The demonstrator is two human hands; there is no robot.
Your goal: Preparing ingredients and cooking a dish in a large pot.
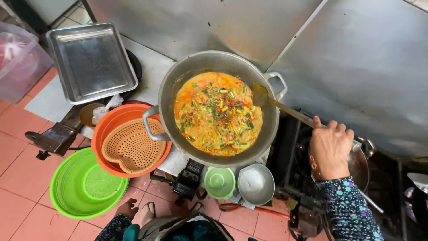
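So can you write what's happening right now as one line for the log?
right hand: grips ladle | ladle tip: in curry | wok: full | left hand: down by the floor, holds nothing

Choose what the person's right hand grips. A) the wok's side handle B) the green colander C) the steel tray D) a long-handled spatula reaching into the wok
D: the right hand is closed on the spatula, whose blade rests in the wok.

I am seeing a floor of salmon-pink tiles (26, 178) carrying a round bright-green plastic colander (88, 185), which is sitting just beyond my left hand's fingers (128, 208). A grey countertop (151, 71) is bearing a rectangular steel tray (91, 60), far from my right fingers (332, 129).
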